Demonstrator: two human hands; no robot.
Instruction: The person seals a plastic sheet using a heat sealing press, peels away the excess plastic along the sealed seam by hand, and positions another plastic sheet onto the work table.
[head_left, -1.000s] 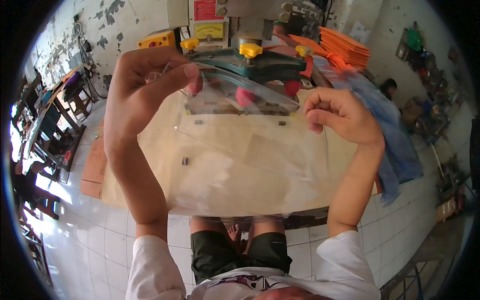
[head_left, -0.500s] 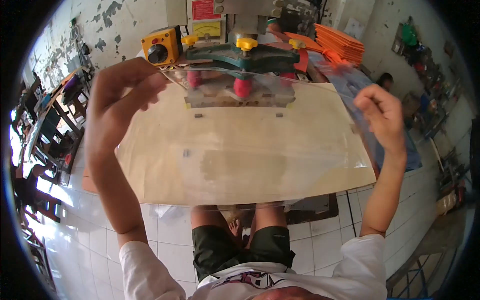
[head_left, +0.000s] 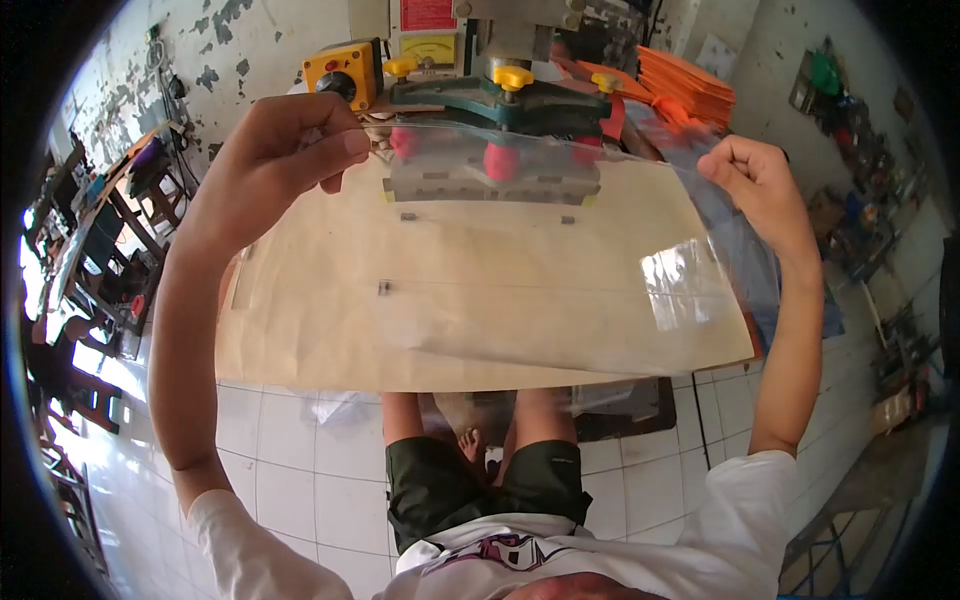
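Observation:
A clear plastic sheet (head_left: 672,288) hangs stretched between my two hands, above a cream-coloured work board (head_left: 290,330). My left hand (head_left: 285,165) pinches its upper left corner between thumb and fingers. At the upper right corner, my right hand (head_left: 755,185) has its fingers curled closed on the sheet's edge. Through the film I see a metal die (head_left: 490,188) under the press head (head_left: 490,105), which is dark green with yellow knobs and pinkish-red posts. Small dark stops (head_left: 384,287) sit on the board. Light glares off the sheet's right part.
A yellow control box (head_left: 342,75) with a black knob stands behind my left hand. Orange sheets (head_left: 685,85) are stacked at the back right, near bluish plastic film (head_left: 800,300). White floor tiles (head_left: 285,440) surround my legs. Cluttered benches line both sides.
Both hands have moved up, farther from my body, and the left has also shifted right. The sheet has moved with them, and a bright glare now shows on its right side.

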